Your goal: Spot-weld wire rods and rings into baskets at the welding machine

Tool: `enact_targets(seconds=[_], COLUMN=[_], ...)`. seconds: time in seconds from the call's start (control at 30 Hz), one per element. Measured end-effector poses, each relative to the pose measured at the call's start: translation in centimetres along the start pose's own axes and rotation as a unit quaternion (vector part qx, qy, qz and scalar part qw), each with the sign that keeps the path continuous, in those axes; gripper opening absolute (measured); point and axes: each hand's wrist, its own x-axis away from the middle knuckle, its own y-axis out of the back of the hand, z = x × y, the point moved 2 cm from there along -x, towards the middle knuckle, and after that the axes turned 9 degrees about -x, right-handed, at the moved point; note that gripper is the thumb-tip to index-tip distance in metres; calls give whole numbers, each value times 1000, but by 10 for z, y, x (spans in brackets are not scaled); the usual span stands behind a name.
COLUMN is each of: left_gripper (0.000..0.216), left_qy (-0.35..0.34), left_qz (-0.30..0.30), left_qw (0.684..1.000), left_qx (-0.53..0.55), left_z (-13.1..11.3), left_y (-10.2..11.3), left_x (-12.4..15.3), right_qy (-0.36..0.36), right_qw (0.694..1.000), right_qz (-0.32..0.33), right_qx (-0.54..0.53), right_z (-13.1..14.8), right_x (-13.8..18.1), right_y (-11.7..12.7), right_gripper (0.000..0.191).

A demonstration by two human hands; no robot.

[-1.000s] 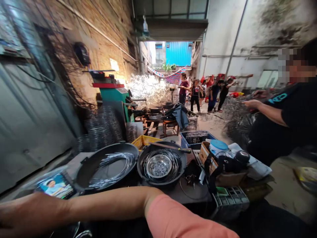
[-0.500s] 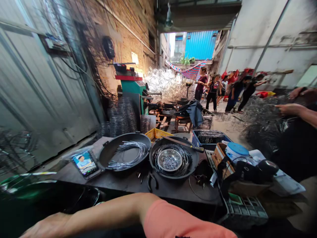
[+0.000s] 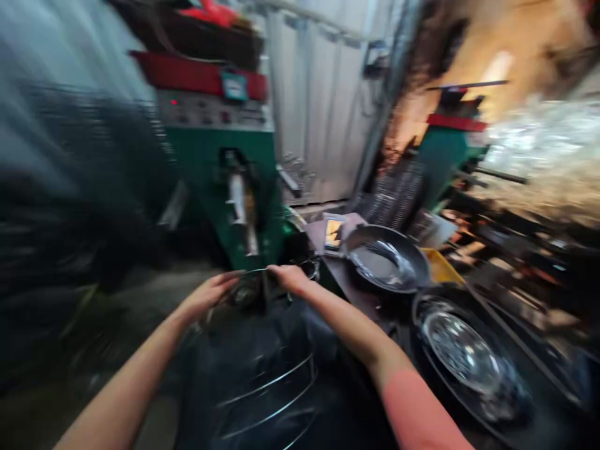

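Note:
A thin metal wire [image 3: 256,270] curves across the gap between my two hands, in front of a green machine [image 3: 187,156]. My left hand [image 3: 210,297] has its fingers closed on the wire's left end. On the other side my right hand [image 3: 289,279] pinches it. Whether the wire forms a full ring is hidden by blur. Below, several curved wires [image 3: 267,384] show over the dark area at my lap. The machine's metal working head [image 3: 241,206] is just beyond the hands.
To the right, a table holds a tablet [image 3: 334,234], a black pan [image 3: 382,284] with wire in it, and a second pan [image 3: 435,381] with a shiny bowl [image 3: 462,350]. Another green machine [image 3: 440,153] and a yellow crate [image 3: 441,267] stand behind.
My view has swung left from the table to the green machine. Both hands now show, holding a wire; before, only one bare forearm and hand were seen low at the left.

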Motion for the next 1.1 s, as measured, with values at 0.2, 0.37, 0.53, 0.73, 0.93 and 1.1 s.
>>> enact_targets(seconds=[0.2,0.37,0.53,0.73,0.93,1.1], left_gripper=[37,41,40,44,49,57], left_qy=[-17,-80,-183,-217,-133,-31], left_qz=[-7,11,26,20,59,56], left_qw=[995,967,919,900,934,972], left_qx=[-101,-241,-350,-379,-327,-224], left_z=[9,19,28,32,28,20], left_y=[46,51,57,55,59,64], left_x=[-2,-14,-19,-23,-20,-15], right_qy=[31,24,38,94,103,96], right_qw=[994,991,994,991,986,984], right_qz=[59,78,73,71,80,82], right_qx=[83,105,75,56,105,122], right_z=[-6,0,-1,1,-2,4], right_x=[-20,-23,-27,-32,-36,-35], right_y=[-17,-20,-20,-19,-27,-25], right_gripper=[40,38,32,33,34,33])
